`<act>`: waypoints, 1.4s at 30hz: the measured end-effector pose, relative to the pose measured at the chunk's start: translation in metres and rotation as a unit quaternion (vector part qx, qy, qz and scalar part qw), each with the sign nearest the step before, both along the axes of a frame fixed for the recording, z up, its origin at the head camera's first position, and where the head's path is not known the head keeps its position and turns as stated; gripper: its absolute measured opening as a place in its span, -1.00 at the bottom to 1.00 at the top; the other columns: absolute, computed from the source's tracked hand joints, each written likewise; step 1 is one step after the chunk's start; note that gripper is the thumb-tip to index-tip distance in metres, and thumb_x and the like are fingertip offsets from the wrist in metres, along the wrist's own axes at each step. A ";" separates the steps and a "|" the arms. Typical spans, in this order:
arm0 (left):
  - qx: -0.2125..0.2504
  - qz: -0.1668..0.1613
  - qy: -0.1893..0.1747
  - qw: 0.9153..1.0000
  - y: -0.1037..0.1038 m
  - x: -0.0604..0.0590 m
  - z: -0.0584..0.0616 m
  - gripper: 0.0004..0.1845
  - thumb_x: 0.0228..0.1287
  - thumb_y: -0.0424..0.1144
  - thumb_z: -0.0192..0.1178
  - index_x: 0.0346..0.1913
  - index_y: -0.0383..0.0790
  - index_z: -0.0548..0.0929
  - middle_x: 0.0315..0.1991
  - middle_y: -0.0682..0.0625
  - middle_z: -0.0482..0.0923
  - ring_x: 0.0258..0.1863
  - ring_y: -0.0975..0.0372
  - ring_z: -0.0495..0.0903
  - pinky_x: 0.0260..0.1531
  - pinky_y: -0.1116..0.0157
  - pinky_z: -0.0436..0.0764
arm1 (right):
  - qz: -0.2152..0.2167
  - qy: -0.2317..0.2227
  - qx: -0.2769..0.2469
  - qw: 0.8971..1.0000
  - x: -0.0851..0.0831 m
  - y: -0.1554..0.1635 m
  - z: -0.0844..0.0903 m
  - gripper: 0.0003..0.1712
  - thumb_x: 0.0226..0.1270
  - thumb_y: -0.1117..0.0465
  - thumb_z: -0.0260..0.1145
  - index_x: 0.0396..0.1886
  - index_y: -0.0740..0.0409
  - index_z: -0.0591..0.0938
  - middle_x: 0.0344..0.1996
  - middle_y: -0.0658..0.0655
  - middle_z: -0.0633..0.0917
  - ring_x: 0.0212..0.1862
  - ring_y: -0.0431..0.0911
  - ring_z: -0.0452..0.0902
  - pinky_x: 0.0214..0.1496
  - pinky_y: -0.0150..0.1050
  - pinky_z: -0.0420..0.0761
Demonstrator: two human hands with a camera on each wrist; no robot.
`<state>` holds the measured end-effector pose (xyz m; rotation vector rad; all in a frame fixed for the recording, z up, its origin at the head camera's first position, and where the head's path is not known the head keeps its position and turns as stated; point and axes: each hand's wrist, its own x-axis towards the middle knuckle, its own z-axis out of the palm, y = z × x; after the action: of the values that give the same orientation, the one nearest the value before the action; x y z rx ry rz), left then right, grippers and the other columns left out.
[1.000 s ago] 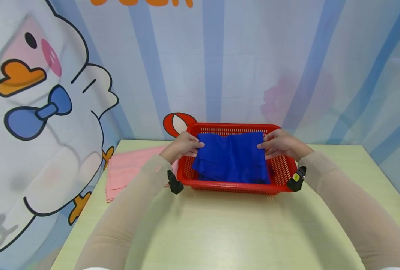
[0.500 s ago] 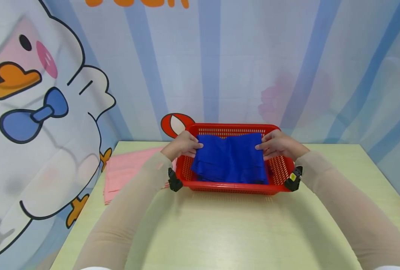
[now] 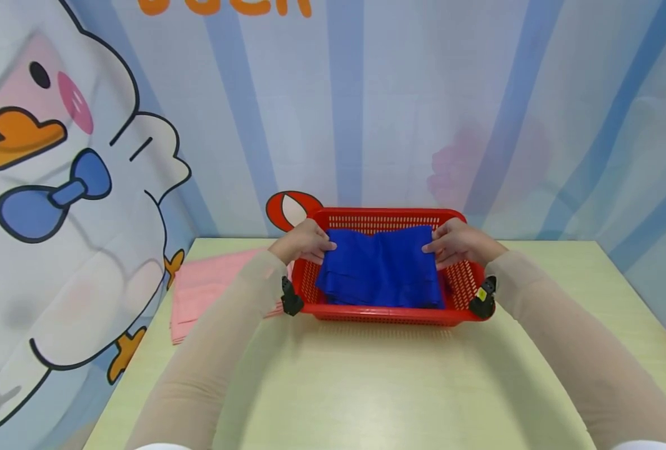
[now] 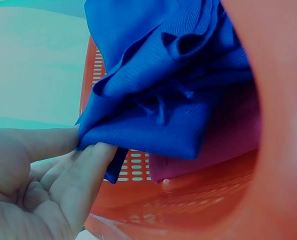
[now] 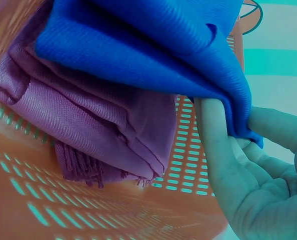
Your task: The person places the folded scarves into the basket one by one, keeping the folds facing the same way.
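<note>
Gripping a folded blue cloth (image 3: 380,269) at its two far corners, both hands sit over a red basket (image 3: 386,312) on the worktop (image 3: 367,387). The left hand (image 3: 305,242) pinches the cloth's left edge between thumb and curled fingers (image 4: 83,170), as the left wrist view shows. The right hand (image 3: 457,242) does the same on the right edge, thumb on top and fingers (image 5: 213,135) curled underneath. The cloth lies inside the basket, its near part resting low and its far edge raised in the hands. Under it, in the wrist views, lies a folded purple cloth (image 5: 88,120) with a fringe, resting on the basket's slotted floor.

The worktop is pale yellow-green with a faint wood grain, and the basket stands near its far edge, about midway across. To the left of the basket a flat pink cloth (image 3: 209,294) lies on the worktop, partly hidden behind the left sleeve (image 3: 220,350). Both arms wear beige sleeves, and a small black device sits at each wrist.

Behind the worktop hangs a backdrop (image 3: 423,112) of pale blue and white stripes. A large cartoon duck (image 3: 69,187) with an orange bill, pink cheek and blue bow fills its left side, and orange letters show at the top edge. A small red and white figure (image 3: 290,209) peeks out just behind the basket's far left corner.
</note>
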<state>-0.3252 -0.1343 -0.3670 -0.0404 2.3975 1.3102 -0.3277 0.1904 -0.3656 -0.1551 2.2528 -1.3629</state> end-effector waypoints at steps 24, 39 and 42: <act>-0.013 -0.016 0.000 1.000 0.005 -0.003 -0.003 -0.77 0.37 -0.38 0.26 -0.47 -0.33 0.54 -0.54 -0.08 0.50 -0.49 0.15 0.63 -0.24 0.16 0.72 | -0.002 -0.020 0.034 0.999 -0.001 -0.004 -0.001 -0.49 0.41 0.31 0.31 -0.62 0.09 0.20 -0.69 0.02 0.23 -0.52 -0.05 0.66 -0.19 -0.05 0.71; -0.018 -0.006 0.008 1.000 0.006 -0.005 -0.008 -0.84 0.36 -0.38 0.28 -0.15 -0.46 0.60 -0.16 -0.29 0.63 -0.18 -0.02 0.70 -0.17 0.13 0.70 | 0.006 -0.052 0.035 0.998 -0.004 0.000 -0.005 -0.53 0.43 0.35 0.28 -0.58 0.13 0.21 -0.67 0.04 0.24 -0.53 -0.07 0.63 -0.16 -0.06 0.70; -0.017 -0.007 0.012 1.000 0.006 -0.005 -0.009 -0.86 0.36 -0.38 0.27 -0.18 -0.44 0.60 -0.18 -0.27 0.61 -0.16 -0.02 0.69 -0.16 0.14 0.70 | 0.010 -0.056 0.038 0.998 -0.005 0.000 -0.006 -0.53 0.42 0.37 0.28 -0.58 0.13 0.20 -0.67 0.05 0.25 -0.53 -0.08 0.62 -0.16 -0.06 0.70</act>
<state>-0.3301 -0.1284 -0.3759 -0.0161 2.4358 1.2708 -0.3323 0.1904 -0.3714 -0.0727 2.1997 -1.2413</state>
